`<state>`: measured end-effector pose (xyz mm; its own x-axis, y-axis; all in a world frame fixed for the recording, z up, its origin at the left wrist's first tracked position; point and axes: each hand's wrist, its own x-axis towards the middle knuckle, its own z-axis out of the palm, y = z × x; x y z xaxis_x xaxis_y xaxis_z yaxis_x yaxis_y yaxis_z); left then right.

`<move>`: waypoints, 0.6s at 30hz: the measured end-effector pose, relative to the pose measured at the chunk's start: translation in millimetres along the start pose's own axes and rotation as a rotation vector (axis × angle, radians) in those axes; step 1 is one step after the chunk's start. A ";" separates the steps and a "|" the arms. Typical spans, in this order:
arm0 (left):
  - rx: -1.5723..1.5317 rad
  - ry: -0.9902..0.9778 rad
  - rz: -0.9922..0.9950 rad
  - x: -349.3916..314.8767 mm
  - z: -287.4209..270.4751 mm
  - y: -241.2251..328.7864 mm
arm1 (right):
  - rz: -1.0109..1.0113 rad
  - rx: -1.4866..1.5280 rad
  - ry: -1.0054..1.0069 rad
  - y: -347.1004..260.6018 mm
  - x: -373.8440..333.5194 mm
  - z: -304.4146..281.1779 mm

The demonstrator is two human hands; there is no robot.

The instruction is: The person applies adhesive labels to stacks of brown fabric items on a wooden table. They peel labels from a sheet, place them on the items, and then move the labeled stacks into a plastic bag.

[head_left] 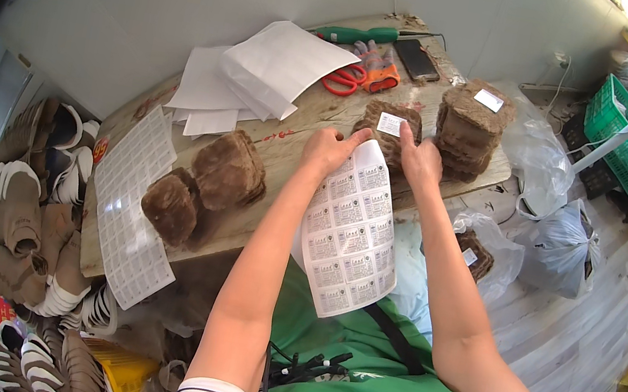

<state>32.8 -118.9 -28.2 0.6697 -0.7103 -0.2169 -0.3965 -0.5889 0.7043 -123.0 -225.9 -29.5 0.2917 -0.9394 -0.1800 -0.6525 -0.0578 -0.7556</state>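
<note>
My left hand (329, 151) is closed on the top edge of a sheet of printed white labels (350, 236), which hangs down in front of me and curls at its sides. Just beyond it lies a bundle of brown furry pieces (379, 112) with one white label (391, 124) on top. The thumb of my right hand (420, 164) rests at that label's right edge, and its other fingers bend down at the bundle's near right side, partly hidden. A taller stack of the same brown furry pieces (467, 131), also labelled, stands to the right.
Two brown furry bundles (230, 168) and another label sheet (130, 197) lie left on the wooden table (289, 145). Behind are white papers (269, 70), red scissors (343, 79), a glove (379, 67) and a phone (417, 60). Plastic bags (565, 249) stand right; brown-and-white footwear pieces (18, 207) crowd the left.
</note>
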 end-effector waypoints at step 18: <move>-0.466 -0.288 0.255 -127.1 3.3 36.6 | -0.169 0.969 -0.393 61.0 -93.2 -114.8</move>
<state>-68.9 -51.4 22.9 0.3663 -0.9213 -0.1306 -0.1621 -0.2014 0.9660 -270.3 -180.7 13.5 0.6456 -0.7589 -0.0856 0.2041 0.2795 -0.9382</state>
